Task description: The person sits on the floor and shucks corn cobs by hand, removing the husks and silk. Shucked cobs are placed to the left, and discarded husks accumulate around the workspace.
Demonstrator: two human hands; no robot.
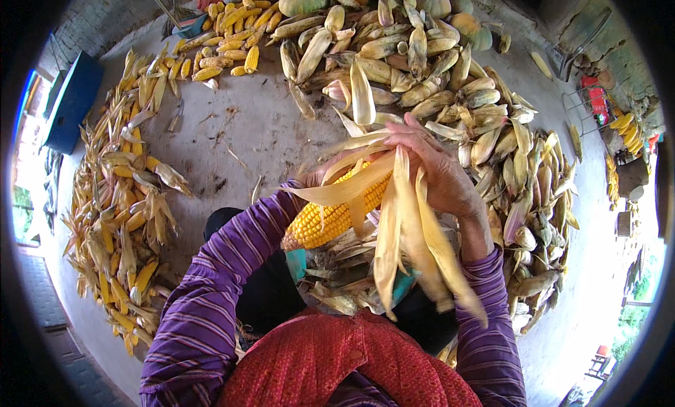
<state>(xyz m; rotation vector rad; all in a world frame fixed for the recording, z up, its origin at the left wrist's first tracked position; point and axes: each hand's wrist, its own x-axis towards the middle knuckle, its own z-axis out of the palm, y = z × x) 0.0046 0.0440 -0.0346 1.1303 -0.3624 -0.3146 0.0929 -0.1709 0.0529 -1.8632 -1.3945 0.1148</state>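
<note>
In front of my chest an ear of yellow corn (332, 217) is tilted, its tip pointing down and left. Pale dry husk leaves (390, 238) hang loose from its base and cross over the kernels. My right hand (430, 164) grips the husks around the base end. Partly hidden behind the ear and leaves, my left hand (327, 170) holds the ear from its far side. Below, between my knees, stripped husks (337, 296) lie in a turquoise container (296, 263), of which only bits of the wall show.
A heap of unpeeled corn ears (422, 90) curves from the far side round to my right. Ears with peeled-back husks (121, 212) are piled at left. Bare cobs of corn (232, 38) lie at far left, beside pumpkins (303, 0). A blue box (74, 104) stands beyond the left pile.
</note>
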